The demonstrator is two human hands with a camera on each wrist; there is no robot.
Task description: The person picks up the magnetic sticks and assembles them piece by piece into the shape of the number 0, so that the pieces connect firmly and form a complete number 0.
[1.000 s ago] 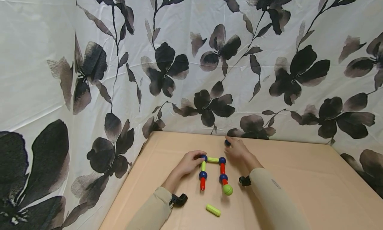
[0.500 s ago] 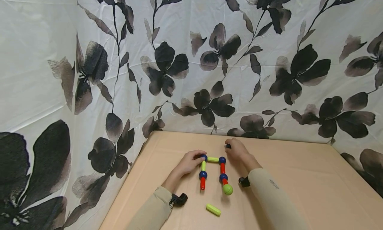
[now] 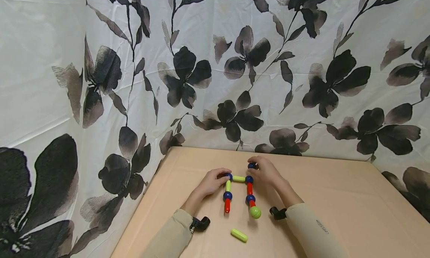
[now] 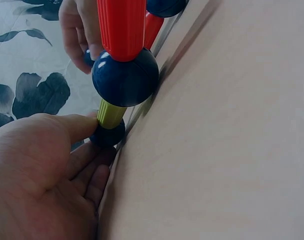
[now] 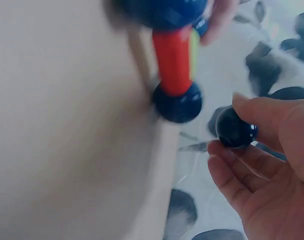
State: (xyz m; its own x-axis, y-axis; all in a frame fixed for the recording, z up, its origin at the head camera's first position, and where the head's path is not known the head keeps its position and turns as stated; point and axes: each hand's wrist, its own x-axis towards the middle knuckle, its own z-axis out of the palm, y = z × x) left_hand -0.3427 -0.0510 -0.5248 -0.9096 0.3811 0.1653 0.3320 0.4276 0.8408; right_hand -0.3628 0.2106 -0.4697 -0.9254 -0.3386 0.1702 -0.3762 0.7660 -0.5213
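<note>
Head and wrist views of a rod-and-ball frame (image 3: 240,192) lying flat on the tabletop (image 3: 336,198). The left hand (image 3: 211,183) steadies the frame's far left corner, its fingertips (image 4: 84,125) pressed against the corner ball (image 4: 107,135) where a yellow-green rod (image 4: 110,112) enters it; the grip there is a light pinch rather than a full clasp. The right hand (image 3: 267,171) pinches a loose blue ball (image 5: 234,129) between thumb and fingers, clamped on it and held just above and beyond the far right corner ball (image 3: 249,179). A green ball (image 3: 255,212) caps the right leg, and a spare yellow-green rod (image 3: 239,235) lies apart near the front edge. Judged from this layout, the held ball is best brought in slowly and squarely, while the left hand keeps the frame from sliding or twisting on contact.
</note>
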